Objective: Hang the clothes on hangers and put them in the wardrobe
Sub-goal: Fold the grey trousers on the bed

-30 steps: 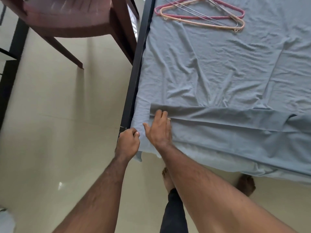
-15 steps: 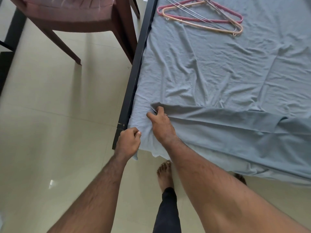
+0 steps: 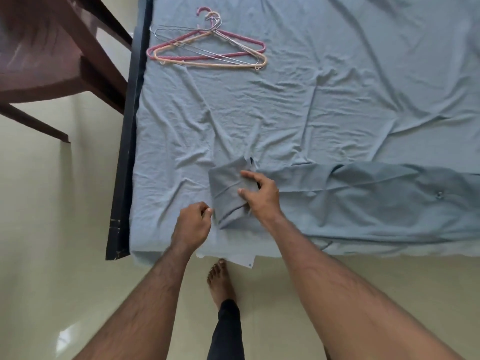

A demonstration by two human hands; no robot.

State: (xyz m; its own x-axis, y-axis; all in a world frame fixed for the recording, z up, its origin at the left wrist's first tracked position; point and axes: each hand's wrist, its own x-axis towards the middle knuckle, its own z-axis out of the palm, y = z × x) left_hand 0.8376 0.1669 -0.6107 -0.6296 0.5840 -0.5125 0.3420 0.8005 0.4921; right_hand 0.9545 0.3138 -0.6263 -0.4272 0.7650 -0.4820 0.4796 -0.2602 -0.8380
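Hanging is not yet under way, as far as we are able to judge: we are standing at the near edge of the bed (image 3: 337,113), and the grey garment (image 3: 363,201) is lying flat along that edge, on no hanger. Our right hand (image 3: 259,196) is resting on the garment's left end (image 3: 226,188), which is doubled over on itself; the thumb and forefinger are spread and lightly curled over the fold, and the other fingers seem to be tucked into the cloth, so we are reading it as a hold on the fabric. Our left hand (image 3: 193,222) is sitting just left of that folded end with its fingers curled, thumb meeting fingertip; whether it is pinching the garment's edge or the bedsheet we cannot tell. The hangers (image 3: 207,49), a pink one, a pale one and some wire ones, are lying in a loose heap at the far left corner of the bed, well apart from the garment and untouched. A dark wooden chair (image 3: 52,61) is standing off the bed's left side. No wardrobe is showing in this view. So we are judging the task to be at its start: the garment needs opening out, a hanger must be fetched and threaded in, and the carrying to the wardrobe is all left to do.
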